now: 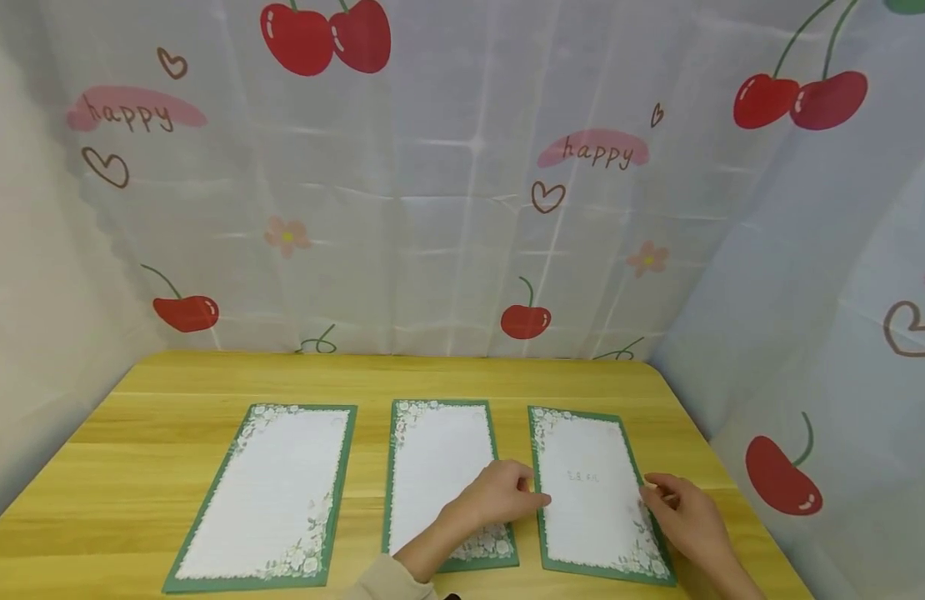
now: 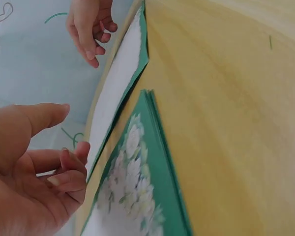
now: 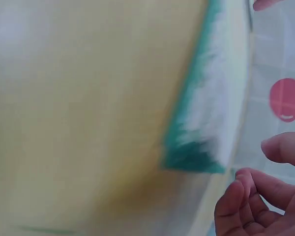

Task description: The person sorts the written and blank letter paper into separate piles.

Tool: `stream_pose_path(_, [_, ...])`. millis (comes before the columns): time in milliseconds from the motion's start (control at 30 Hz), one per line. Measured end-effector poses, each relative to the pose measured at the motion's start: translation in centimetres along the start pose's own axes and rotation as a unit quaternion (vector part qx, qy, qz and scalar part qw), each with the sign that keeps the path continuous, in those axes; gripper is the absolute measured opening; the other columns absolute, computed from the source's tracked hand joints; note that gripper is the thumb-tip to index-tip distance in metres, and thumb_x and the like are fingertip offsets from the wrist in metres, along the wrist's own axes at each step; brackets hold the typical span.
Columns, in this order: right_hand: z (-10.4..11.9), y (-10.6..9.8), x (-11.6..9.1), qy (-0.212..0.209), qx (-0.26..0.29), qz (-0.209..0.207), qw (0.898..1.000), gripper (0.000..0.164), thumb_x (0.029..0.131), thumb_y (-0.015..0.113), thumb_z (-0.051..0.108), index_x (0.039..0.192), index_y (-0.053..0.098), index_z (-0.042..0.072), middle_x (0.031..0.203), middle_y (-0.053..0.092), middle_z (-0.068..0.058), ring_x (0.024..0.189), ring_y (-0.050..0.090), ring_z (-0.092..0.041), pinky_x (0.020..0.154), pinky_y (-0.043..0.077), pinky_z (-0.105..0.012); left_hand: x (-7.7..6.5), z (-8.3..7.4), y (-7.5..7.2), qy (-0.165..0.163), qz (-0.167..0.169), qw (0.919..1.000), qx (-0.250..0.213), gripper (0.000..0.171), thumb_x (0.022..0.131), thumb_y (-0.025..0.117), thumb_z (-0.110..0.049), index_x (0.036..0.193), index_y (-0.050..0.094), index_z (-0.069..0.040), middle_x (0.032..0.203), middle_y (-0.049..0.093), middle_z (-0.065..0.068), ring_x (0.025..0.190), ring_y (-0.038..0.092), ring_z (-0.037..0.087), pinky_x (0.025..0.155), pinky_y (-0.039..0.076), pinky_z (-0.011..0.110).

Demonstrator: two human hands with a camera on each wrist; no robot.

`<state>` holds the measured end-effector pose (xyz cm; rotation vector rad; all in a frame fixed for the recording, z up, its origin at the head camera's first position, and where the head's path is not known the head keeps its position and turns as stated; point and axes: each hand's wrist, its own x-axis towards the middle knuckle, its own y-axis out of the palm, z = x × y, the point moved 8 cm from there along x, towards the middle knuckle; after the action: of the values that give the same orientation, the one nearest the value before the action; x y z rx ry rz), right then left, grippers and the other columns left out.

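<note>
- A white rectangular paper sheet (image 1: 593, 521), green-bordered with printed white flowers (image 1: 646, 562) and faint grey writing (image 1: 582, 477), is lying rightmost on the yellow wood-grain table (image 1: 462, 377).
- The bare left hand (image 1: 500, 492) and bare right hand (image 1: 689, 515) are flanking its long edges — fingers loosely curled, thumbs parted, gripping nothing; touching is unclear.
- A matching middle pad (image 2: 169, 196) is showing layered edges.

The head view faces forward and down from above the bench (image 1: 432, 377) toward the cherry-print curtain (image 1: 402, 275); both wrist views, tilted sideways, look from close along the bench, sharing the rightmost green-edged card (image 1: 593, 517).
</note>
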<state>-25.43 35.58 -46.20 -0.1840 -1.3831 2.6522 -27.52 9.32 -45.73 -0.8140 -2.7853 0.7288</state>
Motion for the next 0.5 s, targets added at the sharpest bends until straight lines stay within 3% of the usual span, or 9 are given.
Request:
stream_pose_path(67, [1.3,-0.1,0.0,-0.016,0.002,-0.004,1.000,0.041,0.098,0.064,0.024,0.126,0.062,-0.006,0.097,0.063,-0.007,0.084,0.059,-0.022,0.070,0.051,-0.032,-0.4,0.0,-0.9,0.009,-0.009,0.9999,0.002,0.040,0.092,0.070,-0.024,0.062,0.048,-0.008,0.052,0.036,-0.009,0.042,0.029,0.005,0.042,0.025,0.020])
stream_pose_path(167, [3.6,0.4,0.0,-0.048,0.017,0.001,0.999,0.037,0.097,0.065,0.023,0.124,0.065,-0.003,0.097,0.066,-0.005,0.083,0.060,-0.019,0.065,0.051,-0.029,-1.6,0.4,-2.7,0.013,-0.018,0.9997,0.007,0.030,0.093,0.070,-0.025,0.090,0.068,0.005,0.067,0.054,-0.006,0.049,0.041,0.005,0.047,0.035,0.021])
stream_pose_path(267, [6.0,1.3,0.1,-0.078,0.032,0.008,0.996,0.031,0.096,0.067,0.020,0.120,0.068,0.000,0.099,0.068,-0.004,0.082,0.061,-0.017,0.062,0.051,-0.028,-3.2,1.2,-4.6,0.011,-0.035,0.9990,0.024,0.044,0.093,0.070,-0.026,0.121,0.066,0.007,0.086,0.065,-0.002,0.062,0.053,0.007,0.058,0.045,0.024])
stream_pose_path(367, [8.3,2.1,0.0,-0.117,0.032,0.006,0.993,0.025,0.094,0.069,0.016,0.114,0.071,0.002,0.100,0.070,-0.004,0.081,0.062,-0.017,0.062,0.051,-0.028,-4.8,1.8,-6.6,0.004,-0.059,0.9967,0.054,0.043,0.093,0.070,-0.027,0.120,0.067,0.006,0.092,0.067,0.003,0.074,0.059,0.012,0.063,0.049,0.029])
stream_pose_path(500, [11.1,3.4,-0.3,-0.161,0.033,0.008,0.986,0.020,0.092,0.071,0.014,0.110,0.073,0.005,0.098,0.070,-0.002,0.080,0.063,-0.015,0.063,0.051,-0.028,-6.8,2.9,-9.3,-0.026,-0.109,0.9880,0.106,0.046,0.092,0.070,-0.030,0.120,0.066,0.006,0.109,0.064,0.012,0.096,0.062,0.027,0.080,0.052,0.043])
